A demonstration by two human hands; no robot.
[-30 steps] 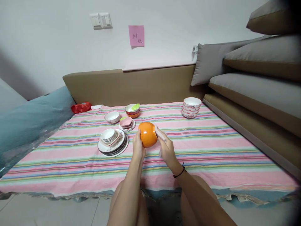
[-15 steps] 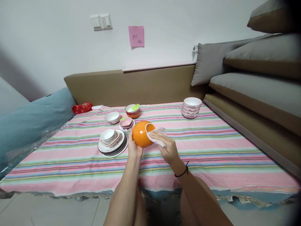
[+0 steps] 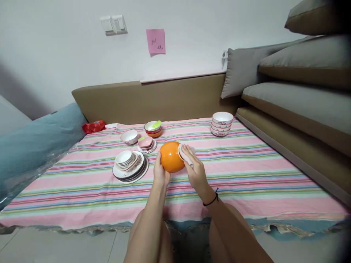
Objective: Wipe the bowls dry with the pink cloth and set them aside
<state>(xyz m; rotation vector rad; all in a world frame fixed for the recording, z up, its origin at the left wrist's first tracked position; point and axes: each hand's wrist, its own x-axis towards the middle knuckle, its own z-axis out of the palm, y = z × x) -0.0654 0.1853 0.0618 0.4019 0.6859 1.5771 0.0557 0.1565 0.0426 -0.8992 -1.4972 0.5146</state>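
Evidently tipped sideways for access, the round orange ceramic bowl (image 3: 170, 157) is clasped by the left hand (image 3: 161, 174); the right hand (image 3: 196, 172) clenches a pale cloth (image 3: 187, 156) against its rim.

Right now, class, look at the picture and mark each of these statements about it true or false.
1. The left hand holds the orange bowl. True.
2. The right hand presses a small cloth against the bowl. True.
3. The stack of white bowls stands left of the orange bowl. False: it stands to the right and farther back.
4. The note on the wall is green. False: it is pink.
5. The pile of plates rests on the striped cover. True.
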